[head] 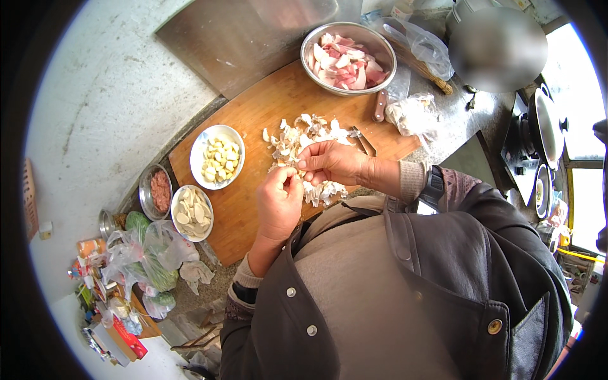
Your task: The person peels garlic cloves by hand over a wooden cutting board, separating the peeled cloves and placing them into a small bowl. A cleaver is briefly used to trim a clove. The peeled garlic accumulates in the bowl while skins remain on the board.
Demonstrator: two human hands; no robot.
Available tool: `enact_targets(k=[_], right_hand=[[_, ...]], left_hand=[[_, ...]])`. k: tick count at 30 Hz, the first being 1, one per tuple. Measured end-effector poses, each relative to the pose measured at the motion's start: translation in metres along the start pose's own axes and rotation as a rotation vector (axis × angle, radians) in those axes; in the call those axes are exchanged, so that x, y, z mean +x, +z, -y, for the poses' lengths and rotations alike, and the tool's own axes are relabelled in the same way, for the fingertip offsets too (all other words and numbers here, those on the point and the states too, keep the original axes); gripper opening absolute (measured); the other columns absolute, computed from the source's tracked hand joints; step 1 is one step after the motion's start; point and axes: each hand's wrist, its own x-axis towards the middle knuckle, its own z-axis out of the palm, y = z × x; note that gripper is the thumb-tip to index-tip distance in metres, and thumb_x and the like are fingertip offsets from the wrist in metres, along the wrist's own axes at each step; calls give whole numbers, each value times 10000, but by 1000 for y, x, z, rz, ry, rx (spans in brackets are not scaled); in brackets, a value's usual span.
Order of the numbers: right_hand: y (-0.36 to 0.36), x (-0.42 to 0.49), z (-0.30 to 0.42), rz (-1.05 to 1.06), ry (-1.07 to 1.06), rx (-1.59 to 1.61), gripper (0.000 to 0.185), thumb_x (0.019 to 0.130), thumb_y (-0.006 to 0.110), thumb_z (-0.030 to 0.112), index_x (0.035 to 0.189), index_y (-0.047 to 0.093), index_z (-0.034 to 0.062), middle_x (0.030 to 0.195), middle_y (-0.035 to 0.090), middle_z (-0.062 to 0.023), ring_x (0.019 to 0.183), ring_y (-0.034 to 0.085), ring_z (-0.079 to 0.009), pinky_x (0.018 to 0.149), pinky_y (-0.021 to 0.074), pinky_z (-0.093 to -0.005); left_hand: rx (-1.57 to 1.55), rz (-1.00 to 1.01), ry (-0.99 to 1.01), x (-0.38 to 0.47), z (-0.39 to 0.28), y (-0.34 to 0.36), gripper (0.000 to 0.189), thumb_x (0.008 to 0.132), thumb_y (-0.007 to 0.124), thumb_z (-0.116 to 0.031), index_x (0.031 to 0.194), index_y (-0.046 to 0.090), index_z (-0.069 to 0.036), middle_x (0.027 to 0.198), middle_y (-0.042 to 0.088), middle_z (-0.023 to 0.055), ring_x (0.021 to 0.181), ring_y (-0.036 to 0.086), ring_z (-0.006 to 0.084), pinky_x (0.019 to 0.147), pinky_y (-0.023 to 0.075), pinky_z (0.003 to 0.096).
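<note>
My left hand and my right hand meet fingertip to fingertip over a wooden cutting board. Pinched between them is a small pale piece, apparently a garlic clove, mostly hidden by the fingers. Beneath and beyond the hands lies a heap of papery garlic skins. Just past my right hand rest metal tweezers. Left of the heap, peeled garlic cloves fill part of a white bowl. Nearer to me, a smaller white bowl holds pale oval slices.
A steel bowl of sliced raw meat stands at the board's far edge, beside a wooden-handled cleaver. Minced meat and bagged vegetables are at left. At right are a plastic bag and a wok on a stove.
</note>
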Motion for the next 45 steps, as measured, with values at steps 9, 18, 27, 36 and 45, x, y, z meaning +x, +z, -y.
enact_targets(k=[9, 18, 27, 36, 45], right_hand=[[-15, 1, 1, 311, 63, 300, 93, 896, 547, 70, 978, 586, 52, 849, 622, -55, 716, 601, -126, 601, 496, -232], [-14, -3, 2, 352, 88, 245, 157, 886, 561, 103, 1039, 534, 79, 817, 533, -60, 580, 473, -78, 500, 392, -185], [-21, 6, -3, 130, 185, 212, 47, 905, 554, 129, 920, 562, 85, 785, 575, -11, 627, 529, -81, 488, 437, -185], [-7, -1, -2, 127, 31, -39, 151, 859, 640, 155, 950, 599, 42, 758, 600, -1, 633, 562, -79, 576, 480, -197], [6, -1, -2, 77, -332, -401, 161, 864, 623, 96, 995, 570, 19, 779, 603, -12, 667, 563, -77, 581, 484, -223]], left_hand=[[-427, -21, -261, 6, 4, -6, 71, 801, 521, 30, 758, 560, -11, 622, 508, -34, 518, 428, 16, 448, 331, 189], [-469, -98, -314, 6, 13, -7, 93, 818, 520, 4, 729, 543, -10, 576, 487, -29, 478, 402, 24, 421, 305, 202], [-52, 65, 33, 5, 1, -2, 112, 775, 633, 27, 885, 630, 7, 812, 590, 78, 619, 558, 153, 579, 464, 263], [-85, 0, 12, 6, 10, -2, 72, 814, 623, -11, 880, 624, 19, 723, 607, 99, 667, 605, 157, 575, 465, 270], [-656, 7, -403, 7, 11, -3, 101, 892, 552, -65, 883, 596, 25, 722, 603, 33, 647, 545, 81, 600, 447, 223]])
